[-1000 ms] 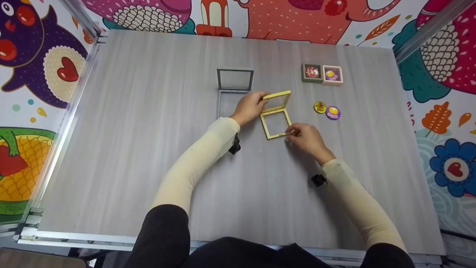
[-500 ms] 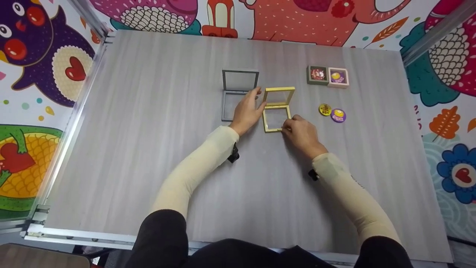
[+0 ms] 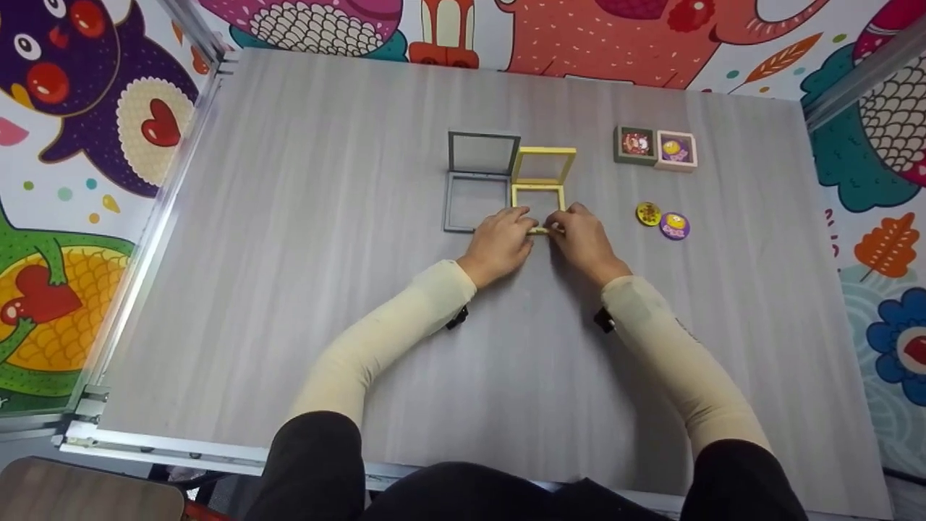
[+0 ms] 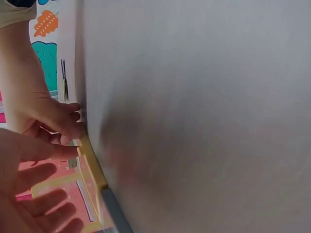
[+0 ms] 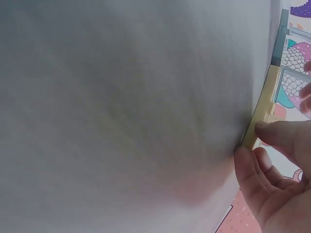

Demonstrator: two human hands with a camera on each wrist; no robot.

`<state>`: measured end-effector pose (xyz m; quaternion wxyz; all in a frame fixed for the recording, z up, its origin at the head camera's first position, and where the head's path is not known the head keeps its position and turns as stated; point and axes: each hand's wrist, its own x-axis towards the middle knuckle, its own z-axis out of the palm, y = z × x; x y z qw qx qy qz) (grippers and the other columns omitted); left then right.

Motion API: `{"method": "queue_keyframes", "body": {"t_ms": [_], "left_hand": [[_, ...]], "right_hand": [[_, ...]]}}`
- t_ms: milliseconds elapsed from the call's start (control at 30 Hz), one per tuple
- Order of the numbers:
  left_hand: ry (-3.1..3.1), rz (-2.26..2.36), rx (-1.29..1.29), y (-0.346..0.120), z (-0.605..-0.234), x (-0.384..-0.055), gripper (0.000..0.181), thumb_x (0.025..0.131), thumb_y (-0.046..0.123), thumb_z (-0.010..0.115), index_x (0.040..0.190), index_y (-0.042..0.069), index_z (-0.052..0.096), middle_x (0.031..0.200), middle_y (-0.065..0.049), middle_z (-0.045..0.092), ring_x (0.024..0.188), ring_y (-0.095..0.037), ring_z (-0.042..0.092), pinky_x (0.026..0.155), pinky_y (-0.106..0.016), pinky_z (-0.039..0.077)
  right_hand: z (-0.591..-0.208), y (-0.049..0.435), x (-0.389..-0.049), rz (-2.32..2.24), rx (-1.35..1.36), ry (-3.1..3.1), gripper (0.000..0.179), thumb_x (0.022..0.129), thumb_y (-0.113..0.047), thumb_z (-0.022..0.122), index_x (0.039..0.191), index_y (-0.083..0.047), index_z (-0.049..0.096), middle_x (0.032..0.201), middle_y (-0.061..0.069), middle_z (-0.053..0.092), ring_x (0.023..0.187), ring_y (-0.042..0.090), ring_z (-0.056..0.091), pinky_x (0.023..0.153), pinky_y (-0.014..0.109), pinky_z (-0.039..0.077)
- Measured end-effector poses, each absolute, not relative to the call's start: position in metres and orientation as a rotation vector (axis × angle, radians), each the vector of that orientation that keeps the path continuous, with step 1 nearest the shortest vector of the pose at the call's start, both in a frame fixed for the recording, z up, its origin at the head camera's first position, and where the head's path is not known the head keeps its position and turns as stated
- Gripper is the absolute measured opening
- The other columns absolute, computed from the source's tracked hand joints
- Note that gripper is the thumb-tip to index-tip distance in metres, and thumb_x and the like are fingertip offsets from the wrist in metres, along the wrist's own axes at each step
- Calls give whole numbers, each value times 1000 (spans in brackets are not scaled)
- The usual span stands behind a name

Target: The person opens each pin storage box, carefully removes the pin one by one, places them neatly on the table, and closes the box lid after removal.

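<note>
A yellow hinged display frame [image 3: 544, 165] stands with its clear-windowed lid raised, on the table just right of a larger grey hinged frame [image 3: 483, 153], also lid up. The two bases sit side by side. My right hand [image 3: 584, 244] grips the yellow frame's near right corner; the right wrist view shows the thumb [image 5: 286, 138] on its front edge and the fingers at the corner. My left hand [image 3: 499, 244] lies at the near left corner, its fingers [image 4: 43, 201] spread and one digit touching the yellow front edge [image 4: 92, 160] in the left wrist view. Both hands cover part of that edge.
To the right lie a round yellow badge [image 3: 648, 213] and a purple badge [image 3: 675, 226], side by side. Behind them stand a dark green box [image 3: 617, 145] and a pale pink box [image 3: 677, 165], each holding a badge. Patterned walls and metal rails border the table [image 3: 289, 181].
The yellow frame has moved left and back, up beside the grey frame. My left hand has left the yellow lid and come down to the front edge. The right hand keeps its corner grip.
</note>
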<state>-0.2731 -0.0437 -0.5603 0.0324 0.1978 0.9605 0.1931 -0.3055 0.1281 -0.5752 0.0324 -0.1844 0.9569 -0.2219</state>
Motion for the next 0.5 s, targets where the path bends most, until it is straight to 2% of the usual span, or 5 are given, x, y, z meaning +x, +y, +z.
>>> {"method": "queue_keyframes", "body": {"t_ms": [200, 500], "left_hand": [[2892, 546, 543, -47, -565, -276, 36, 93, 26, 58, 127, 13, 59, 146, -12, 45, 137, -27, 42, 111, -45, 36], [2878, 609, 587, -51, -569, -272, 27, 96, 19, 53, 119, 14, 65, 145, -12, 46, 136, -27, 42, 112, -44, 35]], "right_hand": [[-575, 126, -309, -698, -563, 2940, 13, 89, -9, 64, 99, -3, 70, 93, 19, 61, 88, 33, 63, 78, 44, 53], [-567, 144, -322, -877, -397, 2875, 23, 89, -13, 60, 108, -3, 67, 97, 17, 60, 87, 29, 58, 76, 43, 47]]}}
